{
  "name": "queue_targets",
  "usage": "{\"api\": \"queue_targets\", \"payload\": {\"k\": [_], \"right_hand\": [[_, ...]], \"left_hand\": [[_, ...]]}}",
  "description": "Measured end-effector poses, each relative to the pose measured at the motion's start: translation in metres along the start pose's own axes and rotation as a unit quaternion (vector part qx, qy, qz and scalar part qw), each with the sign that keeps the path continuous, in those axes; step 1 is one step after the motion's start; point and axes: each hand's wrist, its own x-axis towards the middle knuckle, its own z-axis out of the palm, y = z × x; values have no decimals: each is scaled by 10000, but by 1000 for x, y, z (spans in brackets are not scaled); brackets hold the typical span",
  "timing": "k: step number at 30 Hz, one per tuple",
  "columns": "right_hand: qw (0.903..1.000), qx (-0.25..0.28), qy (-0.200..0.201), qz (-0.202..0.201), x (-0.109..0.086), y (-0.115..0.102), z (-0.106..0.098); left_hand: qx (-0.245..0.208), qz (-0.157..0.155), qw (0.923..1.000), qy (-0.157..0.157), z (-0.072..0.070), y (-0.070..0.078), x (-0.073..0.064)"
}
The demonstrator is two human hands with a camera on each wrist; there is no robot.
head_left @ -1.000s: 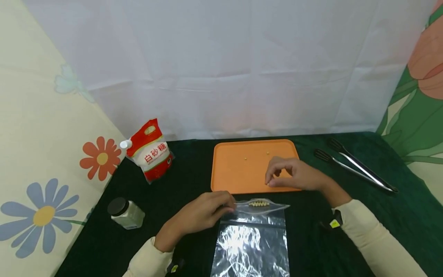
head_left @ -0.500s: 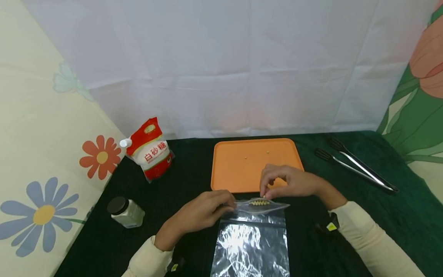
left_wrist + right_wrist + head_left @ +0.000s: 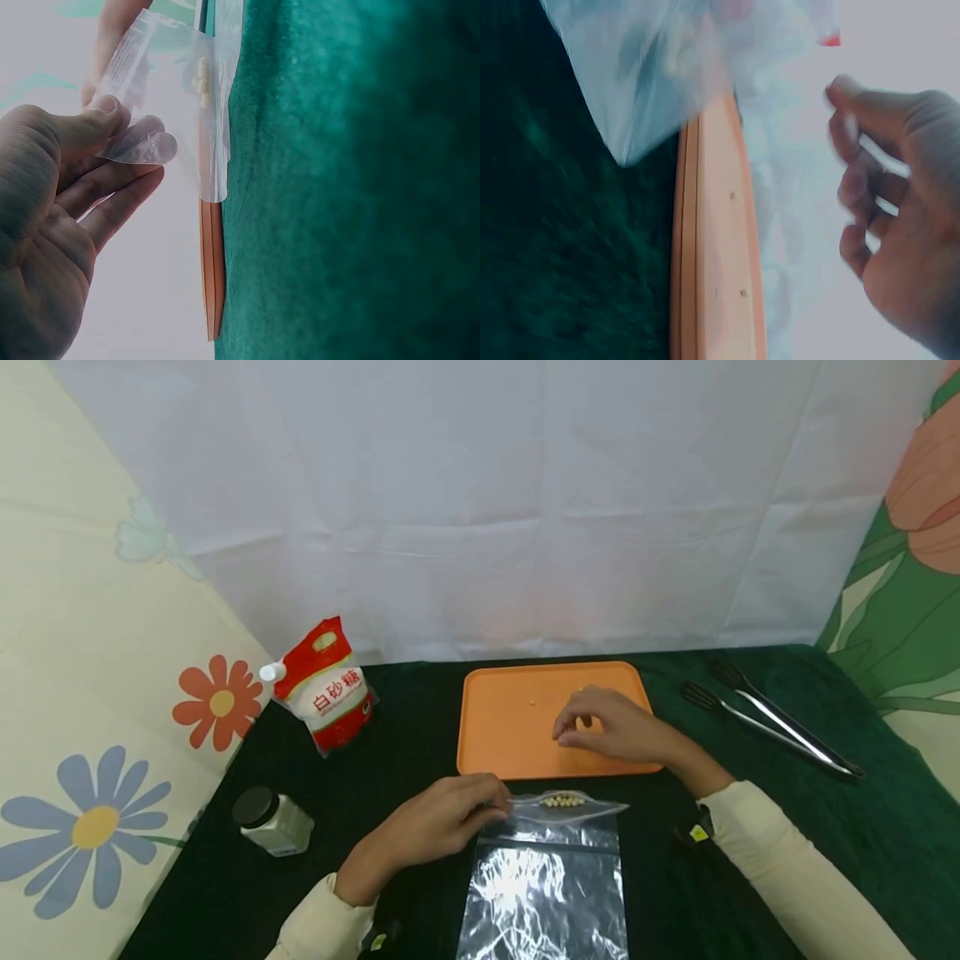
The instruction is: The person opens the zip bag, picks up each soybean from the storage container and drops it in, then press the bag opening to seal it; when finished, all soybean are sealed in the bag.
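A clear zip bag [image 3: 547,877] lies on the dark green cloth, its mouth slightly parted and facing the tray. Several small, round, pale yellow beans [image 3: 562,800] sit just inside the mouth. My left hand [image 3: 446,818] pinches the bag's left lip between thumb and fingers, as the left wrist view [image 3: 71,172] also shows. Over the orange tray [image 3: 495,731] hovers my right hand [image 3: 611,727], fingers loosely bent and nothing visible between them. One loose bean [image 3: 532,702] shows on the tray in the head view; two dark specks appear on it in the right wrist view.
Metal tongs with black heads [image 3: 772,718] lie right of the tray. A red and white sugar pouch [image 3: 330,689] with a white cap stands at the back left. Nearer on the left, a black-lidded jar [image 3: 277,822] is tilted. A white sheet [image 3: 525,510] hangs behind.
My right hand moved from the tray down to the bag's mouth with a small bean at its fingertips, then back up over the tray without it. The left hand stayed at the bag.
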Motion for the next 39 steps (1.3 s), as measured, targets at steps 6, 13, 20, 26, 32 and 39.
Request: {"api": "queue_targets", "payload": {"k": [6,13,20,26,32,39], "right_hand": [[9932,-638,267,932,22,19,-2],[9639,-1179,821,2240,31,47,-6],[9496,-1496,833,2626,33,65,-5],[9407,-1680,765,2845,38,72,-2],[9354,-1881,893,2856,40,72,-2],[9315,-2024,757,2925,40,72,1]], "left_hand": [[-10,2,10000,-12,1,0,-2],[100,112,9999,-21,2,0,-1],[163,162,9997,18,2,0,-1],[145,201,9997,30,3,0,-1],[217,172,9996,52,1,1,0],[140,24,9999,-30,2,0,-2]]}}
